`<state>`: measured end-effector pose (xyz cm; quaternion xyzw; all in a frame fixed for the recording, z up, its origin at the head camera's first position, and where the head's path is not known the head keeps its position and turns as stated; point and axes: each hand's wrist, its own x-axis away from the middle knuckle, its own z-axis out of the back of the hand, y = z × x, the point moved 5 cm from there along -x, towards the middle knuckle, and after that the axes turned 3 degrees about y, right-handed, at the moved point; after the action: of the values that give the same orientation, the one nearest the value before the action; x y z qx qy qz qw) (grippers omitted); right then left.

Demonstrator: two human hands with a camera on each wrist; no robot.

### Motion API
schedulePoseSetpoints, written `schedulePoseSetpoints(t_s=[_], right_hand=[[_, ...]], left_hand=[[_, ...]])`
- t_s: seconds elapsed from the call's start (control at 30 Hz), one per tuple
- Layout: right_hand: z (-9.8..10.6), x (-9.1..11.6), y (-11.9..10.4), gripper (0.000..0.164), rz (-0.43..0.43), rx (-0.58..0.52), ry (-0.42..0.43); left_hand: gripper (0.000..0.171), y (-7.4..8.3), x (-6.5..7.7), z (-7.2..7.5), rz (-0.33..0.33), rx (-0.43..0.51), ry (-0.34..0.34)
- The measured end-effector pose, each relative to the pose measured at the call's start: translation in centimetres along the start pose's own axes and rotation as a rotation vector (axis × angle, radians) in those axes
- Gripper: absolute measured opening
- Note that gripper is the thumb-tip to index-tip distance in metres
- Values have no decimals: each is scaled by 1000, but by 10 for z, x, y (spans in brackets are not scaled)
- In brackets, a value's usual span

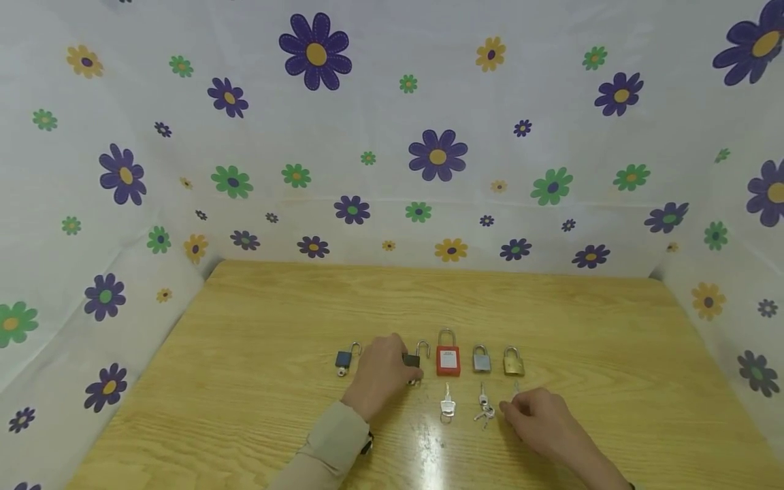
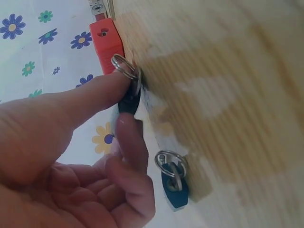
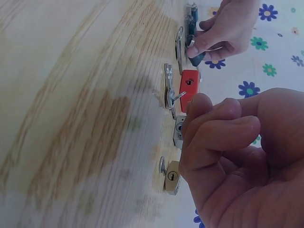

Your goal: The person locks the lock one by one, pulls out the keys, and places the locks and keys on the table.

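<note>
My left hand [image 1: 381,373] pinches a small black padlock [image 1: 413,359] between thumb and fingers; its shackle stands open. A key ring [image 2: 122,66] hangs at the lock's bottom in the left wrist view. To its left lies a blue padlock [image 1: 344,359], also with an open shackle and a ringed key in it. On the right, my right hand [image 1: 542,418] is by the table with loosely curled fingers and nothing visible in them. Its fingertips are close to a key [image 1: 516,386] below the brass padlock [image 1: 513,365], partly hidden by the hand.
A red padlock [image 1: 448,361] and a silver padlock [image 1: 481,361] lie between the black and brass ones, shackles closed. A ringed key [image 1: 448,407] lies below the red lock, a bunch of keys [image 1: 486,412] below the silver one. Flowered cloth [image 1: 367,122] surrounds the wooden table [image 1: 275,299].
</note>
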<state>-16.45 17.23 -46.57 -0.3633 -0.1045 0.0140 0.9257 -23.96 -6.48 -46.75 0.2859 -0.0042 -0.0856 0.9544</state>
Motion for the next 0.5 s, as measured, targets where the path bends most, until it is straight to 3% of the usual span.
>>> schedulePoseSetpoints(t_s=[0.23,0.5], right_hand=[[-1,1,1,40,-30,2,-10],[-1,1,0,39,-24,2,-4]], left_hand=[[28,-5,-1,-1,4,78,-34],[32,-13,1,-1,-30,160,-13]])
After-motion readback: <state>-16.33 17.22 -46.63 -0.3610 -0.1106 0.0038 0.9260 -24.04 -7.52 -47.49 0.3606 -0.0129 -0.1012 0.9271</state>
